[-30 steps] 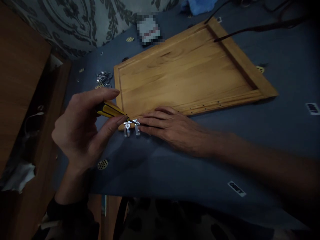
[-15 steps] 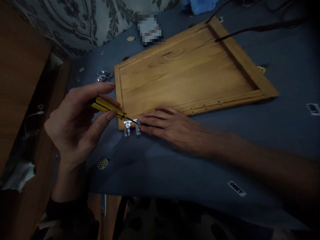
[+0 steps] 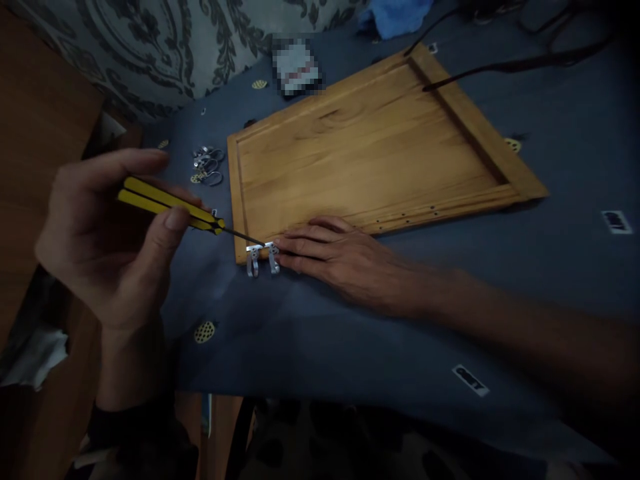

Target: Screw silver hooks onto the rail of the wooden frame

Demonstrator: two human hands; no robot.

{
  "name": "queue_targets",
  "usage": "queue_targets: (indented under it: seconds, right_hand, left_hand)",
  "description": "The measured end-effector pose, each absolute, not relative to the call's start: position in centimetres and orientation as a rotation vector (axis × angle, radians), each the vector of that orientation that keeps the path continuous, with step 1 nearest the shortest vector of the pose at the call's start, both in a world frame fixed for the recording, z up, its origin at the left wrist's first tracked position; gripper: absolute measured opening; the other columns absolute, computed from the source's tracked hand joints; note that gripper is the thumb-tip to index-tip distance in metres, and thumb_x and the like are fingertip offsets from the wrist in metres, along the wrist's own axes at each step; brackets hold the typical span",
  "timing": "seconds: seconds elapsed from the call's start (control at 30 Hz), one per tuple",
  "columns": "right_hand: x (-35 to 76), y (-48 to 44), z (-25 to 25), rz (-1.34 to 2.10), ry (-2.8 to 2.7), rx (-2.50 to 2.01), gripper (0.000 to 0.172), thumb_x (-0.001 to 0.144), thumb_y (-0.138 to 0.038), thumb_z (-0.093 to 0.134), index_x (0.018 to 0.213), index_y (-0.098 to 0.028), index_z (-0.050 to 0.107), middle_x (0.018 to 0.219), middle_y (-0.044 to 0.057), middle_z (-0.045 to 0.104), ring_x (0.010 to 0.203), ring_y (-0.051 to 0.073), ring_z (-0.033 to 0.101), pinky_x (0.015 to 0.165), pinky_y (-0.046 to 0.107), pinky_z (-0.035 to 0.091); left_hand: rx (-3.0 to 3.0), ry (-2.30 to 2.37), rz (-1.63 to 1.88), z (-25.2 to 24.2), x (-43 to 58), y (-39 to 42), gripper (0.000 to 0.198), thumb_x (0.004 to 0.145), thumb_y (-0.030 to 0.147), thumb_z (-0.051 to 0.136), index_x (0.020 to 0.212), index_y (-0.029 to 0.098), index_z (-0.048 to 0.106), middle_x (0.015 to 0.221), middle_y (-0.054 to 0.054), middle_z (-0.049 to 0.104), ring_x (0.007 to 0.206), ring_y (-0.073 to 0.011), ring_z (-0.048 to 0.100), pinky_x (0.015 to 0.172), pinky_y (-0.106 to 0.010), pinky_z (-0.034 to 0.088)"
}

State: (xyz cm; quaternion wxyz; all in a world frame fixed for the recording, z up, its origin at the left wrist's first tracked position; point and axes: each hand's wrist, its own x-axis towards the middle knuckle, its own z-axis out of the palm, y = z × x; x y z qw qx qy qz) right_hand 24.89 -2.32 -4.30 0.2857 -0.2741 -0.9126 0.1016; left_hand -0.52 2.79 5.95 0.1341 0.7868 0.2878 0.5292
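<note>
A wooden board [image 3: 370,147] with a raised rim lies on a dark blue cloth. Two small silver metal hooks [image 3: 263,257] hang off its near left corner. My left hand [image 3: 107,237] is closed round a yellow and black screwdriver [image 3: 170,205], whose thin shaft reaches right to the hooks. My right hand [image 3: 345,257] lies flat on the board's near edge, fingers stretched out, with the fingertips touching the right hook.
A heap of spare silver hooks [image 3: 207,163] lies left of the board. Small yellow perforated discs [image 3: 205,331] are scattered on the cloth. A pixelated box [image 3: 296,65] and dark cables [image 3: 500,67] sit at the back. Brown furniture [image 3: 35,153] stands at the left.
My left hand has drawn back to the left with the screwdriver, so more of the handle and shaft shows. My right hand has stayed on the board's edge by the hooks.
</note>
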Motion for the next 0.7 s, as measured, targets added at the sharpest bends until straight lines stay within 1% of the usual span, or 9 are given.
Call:
queue_targets:
  seconds: [0.07,0.17,0.3,0.4,0.5,0.7]
  right_hand:
    - [24.87,-2.31,-4.33,0.252,-2.444,-0.735,0.048,0.101,-0.011,0.046,0.146,-0.018,0.059,0.151,0.012,0.064,0.143,0.027,0.053,0.116,0.051,0.039]
    - [24.82,-2.28,-4.48,0.208,-2.452,-0.733,0.046,0.101,-0.012,0.045,0.145,-0.016,0.059,0.150,0.013,0.064,0.143,0.027,0.053,0.116,0.051,0.039]
    - [24.76,-2.24,-4.52,0.211,-2.460,-0.750,0.047,0.100,-0.011,0.046,0.144,-0.019,0.059,0.151,0.012,0.064,0.143,0.026,0.054,0.117,0.050,0.039]
    - [24.78,-2.24,-4.46,0.244,-2.457,-0.744,0.048,0.100,-0.011,0.047,0.145,-0.019,0.059,0.152,0.012,0.063,0.144,0.027,0.052,0.117,0.052,0.038]
    - [24.84,-2.25,-4.44,0.283,-2.446,-0.734,0.051,0.098,-0.011,0.049,0.148,-0.019,0.057,0.153,0.012,0.062,0.145,0.027,0.051,0.118,0.053,0.037]
    - [24.79,-2.26,-4.20,0.260,-2.464,-0.763,0.048,0.101,-0.013,0.047,0.146,-0.023,0.058,0.152,0.009,0.063,0.144,0.026,0.052,0.118,0.051,0.037]
  left_hand:
    - [2.396,0.856,1.506,5.97,-0.42,2.62,0.035,0.089,0.028,0.080,0.121,0.042,0.076,0.116,0.001,0.073,0.083,-0.0209,0.075,0.074,-0.045,0.071]
    - [2.476,0.841,1.418,5.97,-0.31,2.25,0.040,0.088,0.025,0.081,0.124,0.042,0.075,0.110,0.000,0.074,0.084,-0.0227,0.075,0.068,-0.045,0.069]
    - [2.486,0.854,1.350,5.96,-0.24,2.05,0.042,0.088,0.020,0.080,0.125,0.040,0.075,0.111,-0.001,0.074,0.088,-0.0224,0.076,0.065,-0.041,0.068]
    - [2.499,0.832,1.352,5.83,-0.15,2.11,0.041,0.089,0.019,0.080,0.125,0.038,0.074,0.106,-0.001,0.075,0.084,-0.0216,0.076,0.065,-0.041,0.067]
    - [2.493,0.851,1.336,5.68,-0.06,2.07,0.041,0.088,0.019,0.081,0.125,0.036,0.075,0.105,-0.002,0.075,0.083,-0.0207,0.076,0.068,-0.039,0.068]
    - [2.560,0.845,1.331,5.79,0.01,1.89,0.046,0.087,0.020,0.082,0.127,0.041,0.074,0.109,0.000,0.074,0.083,-0.0206,0.076,0.064,-0.037,0.069]
